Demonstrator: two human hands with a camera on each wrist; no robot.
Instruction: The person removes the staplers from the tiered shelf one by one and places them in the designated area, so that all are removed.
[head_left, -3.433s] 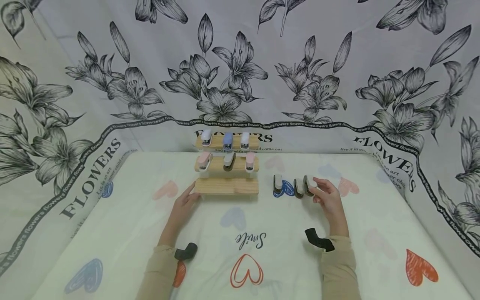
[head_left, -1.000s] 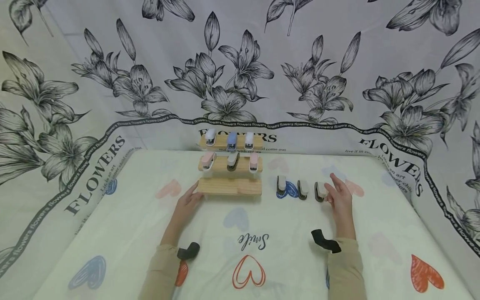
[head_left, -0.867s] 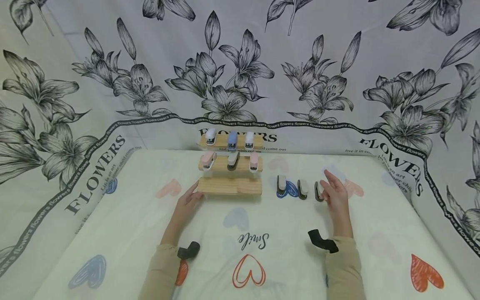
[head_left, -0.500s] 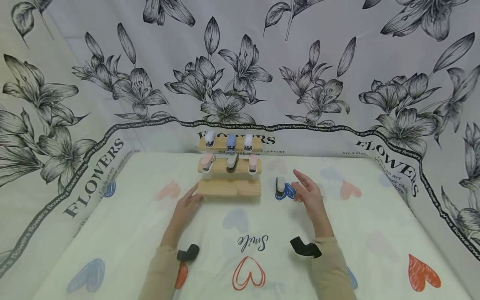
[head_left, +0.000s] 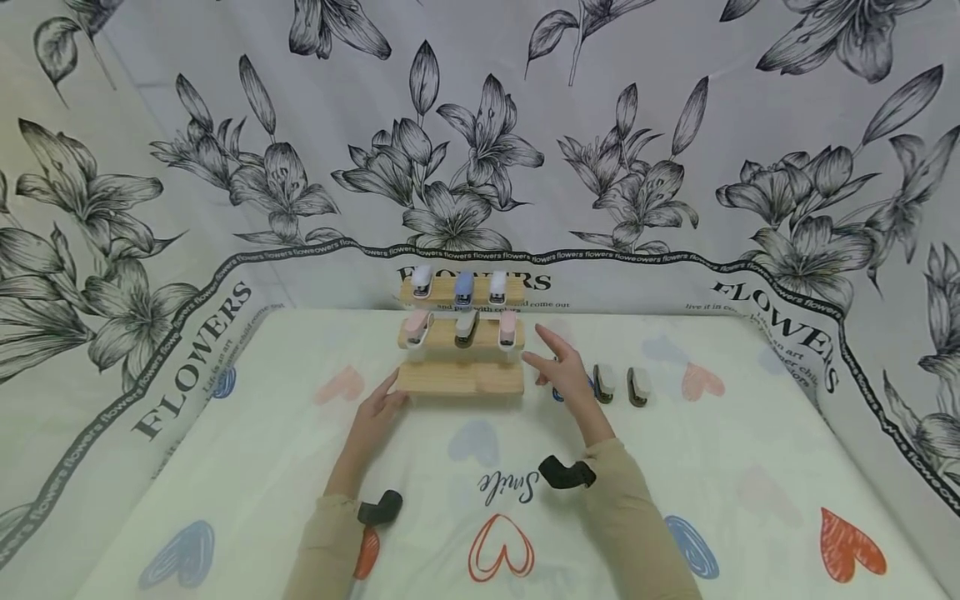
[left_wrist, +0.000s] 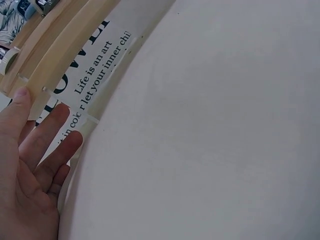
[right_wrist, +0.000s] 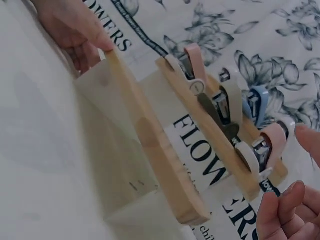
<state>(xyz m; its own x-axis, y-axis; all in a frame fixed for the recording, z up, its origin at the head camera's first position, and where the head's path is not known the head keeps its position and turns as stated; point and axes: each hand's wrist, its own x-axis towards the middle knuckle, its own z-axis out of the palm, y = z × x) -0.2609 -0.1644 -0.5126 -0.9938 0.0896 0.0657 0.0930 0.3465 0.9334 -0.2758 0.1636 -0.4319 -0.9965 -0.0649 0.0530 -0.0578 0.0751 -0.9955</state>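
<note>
A three-tier wooden display stand [head_left: 459, 379] holds small staplers on its upper two tiers; its front board is bare. My left hand [head_left: 375, 410] pinches the left end of that board, thumb on the wood in the left wrist view. My right hand [head_left: 564, 371] hangs off the stand's right end, thumb and index finger spread, nothing between them. Nearest to it is a pink stapler [right_wrist: 272, 145] on the middle tier. Beside that sit a grey stapler [head_left: 467, 327] and another pink stapler [head_left: 417, 328]. A blue stapler [head_left: 464, 287] stands between two white ones on the top tier.
On the cloth right of the stand stand two grey-and-dark staplers, one stapler [head_left: 603, 383] near my right hand and another stapler [head_left: 637, 387] farther right. A third is mostly hidden behind that hand. A flower-printed curtain [head_left: 480, 167] rises behind the stand.
My right hand has let go of the rightmost grey stapler, now standing apart from its neighbour, and has moved left to the stand. The left hand stays at the board's end.
</note>
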